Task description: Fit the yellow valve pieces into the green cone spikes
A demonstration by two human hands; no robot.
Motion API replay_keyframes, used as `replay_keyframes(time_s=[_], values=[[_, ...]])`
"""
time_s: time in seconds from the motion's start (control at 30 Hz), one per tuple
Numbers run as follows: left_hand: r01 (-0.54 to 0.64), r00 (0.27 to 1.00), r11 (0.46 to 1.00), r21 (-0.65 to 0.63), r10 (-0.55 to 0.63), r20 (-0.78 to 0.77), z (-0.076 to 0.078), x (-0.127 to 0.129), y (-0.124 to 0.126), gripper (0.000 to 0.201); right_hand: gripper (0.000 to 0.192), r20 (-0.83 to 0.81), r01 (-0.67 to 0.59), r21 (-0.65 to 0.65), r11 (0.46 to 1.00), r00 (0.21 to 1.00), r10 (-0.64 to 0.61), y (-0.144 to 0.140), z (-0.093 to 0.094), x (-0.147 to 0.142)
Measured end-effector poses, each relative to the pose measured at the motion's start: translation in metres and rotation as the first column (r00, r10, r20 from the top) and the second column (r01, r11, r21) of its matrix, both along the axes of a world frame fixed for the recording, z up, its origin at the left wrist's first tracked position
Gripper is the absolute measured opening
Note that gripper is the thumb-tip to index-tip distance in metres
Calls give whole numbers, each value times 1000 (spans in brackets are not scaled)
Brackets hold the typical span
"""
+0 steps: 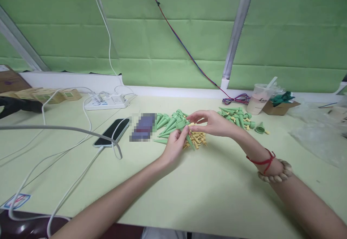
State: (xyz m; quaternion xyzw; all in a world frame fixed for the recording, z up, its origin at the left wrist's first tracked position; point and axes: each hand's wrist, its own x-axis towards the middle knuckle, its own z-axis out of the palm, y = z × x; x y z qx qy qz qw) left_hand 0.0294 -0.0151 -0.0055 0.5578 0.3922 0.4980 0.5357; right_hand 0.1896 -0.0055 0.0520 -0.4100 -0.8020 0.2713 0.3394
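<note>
My left hand (173, 148) is closed around a green plastic cone spike (191, 143), its wide capped end up and its point slanting down. At that capped end, my right hand (215, 123) pinches a small yellow nozzle (192, 124) between thumb and fingers. Whether the nozzle sits in the cap, I cannot tell. Beneath both hands lies a heap of yellow nozzles (200, 137). A pile of green spikes (166, 123) is just behind and left of my left hand. Beyond my right wrist are more spikes (238, 117), some with yellow nozzles attached.
Left of the spikes are a phone (114, 132) on a cable and a blurred-out rectangle. A white power strip (107, 101) stands behind, with cables looping across the left side. At the right are a drink cup (257, 99), a small cardboard box (279, 107) and plastic bags (314, 137).
</note>
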Motion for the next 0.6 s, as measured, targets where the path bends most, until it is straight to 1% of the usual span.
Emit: replay_keyframes(time_s=[0.1,0.2,0.3,0.37,0.47,0.5,0.53,0.6], values=[[-16,998,1000,13,16,-58,-1,0,0,45,24,15,-18,-58,998,1000,19,1,-3,-1],[-12,997,1000,17,13,-70,1,-1,1,46,23,16,-23,3,1000,1000,23,-1,-2,-2],[-18,1000,1000,-1,18,6,4,-4,2,47,19,16,1,77,997,1000,-2,-5,6,-2],[-48,997,999,-23,49,52,7,-6,5,50,14,32,43,149,988,998,-48,-5,10,1],[-92,993,996,-12,93,69,8,-9,9,50,12,91,171,245,954,976,-198,1,10,12],[-102,992,995,-1,102,71,8,-9,10,50,13,130,209,234,949,961,-244,4,7,17],[-105,992,994,7,105,71,7,-9,10,50,15,179,233,193,953,947,-267,7,4,21],[-96,994,995,18,94,59,5,-8,9,52,21,253,234,64,970,936,-243,13,-2,27]])
